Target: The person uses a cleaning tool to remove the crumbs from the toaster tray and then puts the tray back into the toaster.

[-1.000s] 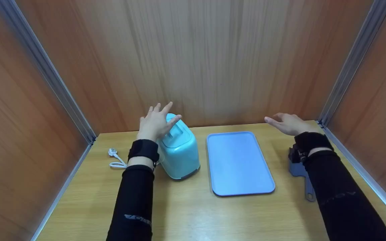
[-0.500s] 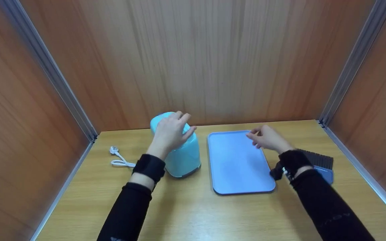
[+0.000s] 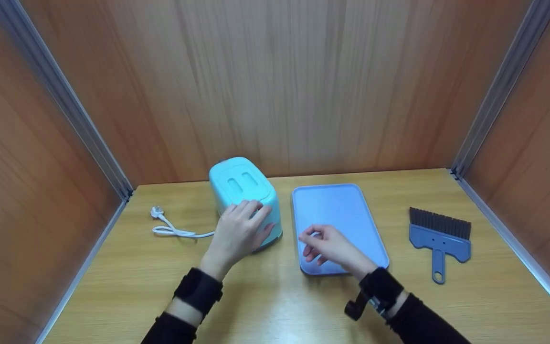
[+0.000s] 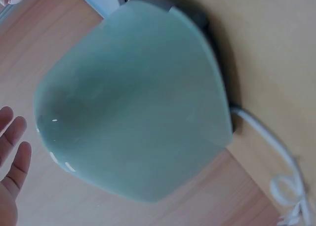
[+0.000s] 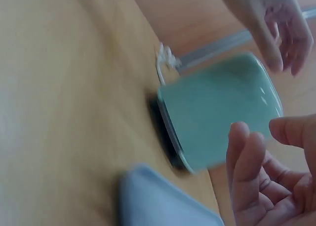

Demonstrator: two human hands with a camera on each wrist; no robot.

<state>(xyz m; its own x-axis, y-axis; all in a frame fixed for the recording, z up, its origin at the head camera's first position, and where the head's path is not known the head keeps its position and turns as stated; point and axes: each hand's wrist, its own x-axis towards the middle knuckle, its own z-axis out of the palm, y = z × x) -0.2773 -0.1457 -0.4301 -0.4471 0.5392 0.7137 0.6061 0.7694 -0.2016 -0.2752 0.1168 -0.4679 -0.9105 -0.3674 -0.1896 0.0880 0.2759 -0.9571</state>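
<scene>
A turquoise toaster (image 3: 239, 177) with two long marks on its top stands left of centre. Over its near end hovers my left hand (image 3: 239, 229), fingers loosely bent and holding nothing. The left wrist view has the fingers (image 4: 19, 169) apart from the toaster's glossy side (image 4: 133, 102). My right hand (image 3: 328, 244) is above the near part of a blue tray (image 3: 337, 205), its fingers relaxed and bent with nothing in them. In the right wrist view the toaster (image 5: 212, 107) appears beyond that hand (image 5: 276, 181), with the left hand (image 5: 271, 28) over it.
To the toaster's left lies its white power cord (image 3: 179, 232) with a plug (image 3: 157, 212). A blue brush (image 3: 439, 243) with dark bristles lies right of the tray. Wooden panels (image 3: 294, 86) enclose the table (image 3: 275, 306) at the back and sides.
Both hands have drawn back toward the near side. The right hand has also moved left, from near the brush to over the tray, uncovering the brush. The toaster's top is more visible.
</scene>
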